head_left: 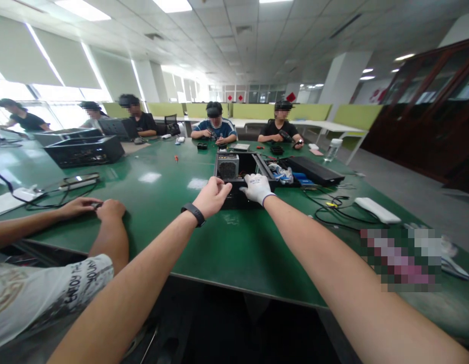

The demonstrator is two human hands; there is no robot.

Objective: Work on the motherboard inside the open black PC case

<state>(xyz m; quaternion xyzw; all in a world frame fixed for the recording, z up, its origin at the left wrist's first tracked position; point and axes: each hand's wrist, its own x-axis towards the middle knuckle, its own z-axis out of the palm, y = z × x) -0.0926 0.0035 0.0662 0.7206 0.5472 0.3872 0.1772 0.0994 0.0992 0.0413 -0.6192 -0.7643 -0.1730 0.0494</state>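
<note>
An open black computer case (240, 201) lies on the green table in front of me, with a boxy power supply (228, 168) inside at its left. My left hand (212, 197), bare with a dark band on the wrist, is closed at the near left corner of the case. My right hand (257, 188), in a white glove, grips the near rim farther right, its thumb to the left. The fingertips of both hands are partly hidden, so a small part in them cannot be ruled out.
Right of the case lie a black panel (313, 170), a blue-and-white bundle (282, 173), cables (325, 215) and a white bar-shaped item (377, 210). A co-worker's hands (101, 206) rest at my left. Another black case (84, 151) stands farther left. People sit opposite.
</note>
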